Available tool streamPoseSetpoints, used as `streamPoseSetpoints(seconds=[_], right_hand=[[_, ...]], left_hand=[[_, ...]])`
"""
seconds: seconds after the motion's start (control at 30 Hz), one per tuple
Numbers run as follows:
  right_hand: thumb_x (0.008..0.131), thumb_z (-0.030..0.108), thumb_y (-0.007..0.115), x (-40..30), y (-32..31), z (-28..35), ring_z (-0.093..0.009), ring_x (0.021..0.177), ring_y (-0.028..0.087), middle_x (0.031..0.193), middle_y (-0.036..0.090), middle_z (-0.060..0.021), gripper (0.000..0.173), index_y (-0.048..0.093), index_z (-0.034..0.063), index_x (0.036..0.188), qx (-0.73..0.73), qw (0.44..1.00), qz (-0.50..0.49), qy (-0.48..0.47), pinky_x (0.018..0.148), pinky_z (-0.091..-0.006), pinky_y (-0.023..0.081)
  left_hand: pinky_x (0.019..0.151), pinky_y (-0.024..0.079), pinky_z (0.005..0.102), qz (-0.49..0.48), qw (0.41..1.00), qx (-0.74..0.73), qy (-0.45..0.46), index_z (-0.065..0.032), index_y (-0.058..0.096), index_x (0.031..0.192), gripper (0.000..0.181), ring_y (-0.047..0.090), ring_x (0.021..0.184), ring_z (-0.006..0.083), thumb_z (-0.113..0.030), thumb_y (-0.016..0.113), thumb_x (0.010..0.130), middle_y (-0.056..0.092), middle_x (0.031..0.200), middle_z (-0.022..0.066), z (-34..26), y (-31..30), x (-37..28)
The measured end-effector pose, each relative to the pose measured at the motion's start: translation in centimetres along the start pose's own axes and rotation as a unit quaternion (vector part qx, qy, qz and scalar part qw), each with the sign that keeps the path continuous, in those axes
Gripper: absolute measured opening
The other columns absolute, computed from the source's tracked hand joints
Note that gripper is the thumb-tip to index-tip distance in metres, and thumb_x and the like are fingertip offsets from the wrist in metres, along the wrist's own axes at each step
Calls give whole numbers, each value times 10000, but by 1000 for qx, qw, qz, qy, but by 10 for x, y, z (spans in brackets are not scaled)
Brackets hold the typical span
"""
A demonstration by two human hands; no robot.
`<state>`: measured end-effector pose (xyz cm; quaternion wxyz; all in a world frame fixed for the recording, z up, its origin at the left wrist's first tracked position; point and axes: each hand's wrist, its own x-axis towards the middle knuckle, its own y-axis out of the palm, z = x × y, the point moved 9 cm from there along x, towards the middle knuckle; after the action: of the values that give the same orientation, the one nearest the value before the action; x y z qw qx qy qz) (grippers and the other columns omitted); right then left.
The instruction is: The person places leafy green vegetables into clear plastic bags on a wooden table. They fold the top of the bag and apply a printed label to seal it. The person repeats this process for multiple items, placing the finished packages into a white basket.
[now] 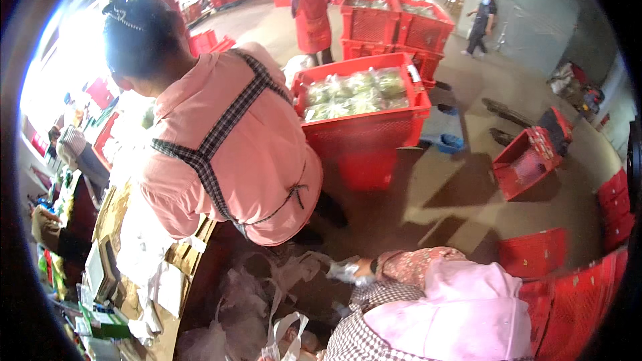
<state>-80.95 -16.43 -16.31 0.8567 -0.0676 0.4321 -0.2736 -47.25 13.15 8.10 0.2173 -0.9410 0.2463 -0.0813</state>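
Observation:
My right hand, in a flowered sleeve with a dark band at the wrist, is closed on a crumpled clear plastic bag. Below and left of it lie more thin plastic bags, bunched beside the table's edge. White bag handles stand up at the bottom of the view. Skin shows beside these handles, possibly my left hand, but the picture's edge cuts it off and its grip is hidden. A checked apron and a pink garment cover my body.
A co-worker in a pink shirt stands close ahead at the cluttered table. Beyond is a red crate of bagged green produce. Red crates stand at right; another lies tipped on the floor. Two people are farther back.

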Motion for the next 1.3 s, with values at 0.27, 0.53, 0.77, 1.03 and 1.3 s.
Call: streamPoseSetpoints(seconds=[0.27, 0.53, 0.77, 1.03, 1.3], right_hand=[[715, 179, 613, -15, 78, -36, -314, 845, 626, 890, 658, -180, 334, 627, 60, 1027, -234, 957, 141, -94, 765, -411, 477], [733, 99, 625, -7, 31, 25, -224, 818, 653, 867, 680, -130, 231, 665, 59, 957, -219, 967, 85, -93, 730, -325, 483], [745, 178, 639, 39, 26, 58, -305, 805, 645, 870, 660, -171, 255, 652, 43, 961, -270, 940, 173, -118, 694, -379, 487], [689, 97, 638, 105, -71, -50, -310, 866, 644, 912, 662, -170, 308, 640, 53, 994, -334, 924, 161, -91, 777, -367, 494], [650, 185, 700, 93, -168, -126, -314, 913, 636, 958, 664, -178, 379, 656, 13, 986, -222, 962, 85, 134, 783, -387, 493]], left_hand=[[732, 437, 259, -17, 999, 12, 30, 14, 539, 970, 108, 532, 795, 151, -57, 516, 893, 565, 870, 60, 60, -41, -20], [709, 428, 207, -141, 983, -91, -76, 5, 564, 955, 95, 517, 795, 84, -69, 570, 895, 552, 858, 7, 73, -71, -55], [711, 435, 249, -241, 958, -17, -152, 5, 557, 918, 95, 516, 760, 113, -88, 561, 898, 554, 820, 35, 81, -79, -97], [722, 437, 219, -261, 953, 41, -145, 6, 559, 977, 119, 542, 809, 85, -90, 561, 908, 581, 876, 19, 29, -42, -49], [710, 441, 262, -241, 965, 62, -86, 0, 573, 933, 113, 554, 767, 137, -96, 588, 875, 588, 814, 63, -22, -19, 26]])
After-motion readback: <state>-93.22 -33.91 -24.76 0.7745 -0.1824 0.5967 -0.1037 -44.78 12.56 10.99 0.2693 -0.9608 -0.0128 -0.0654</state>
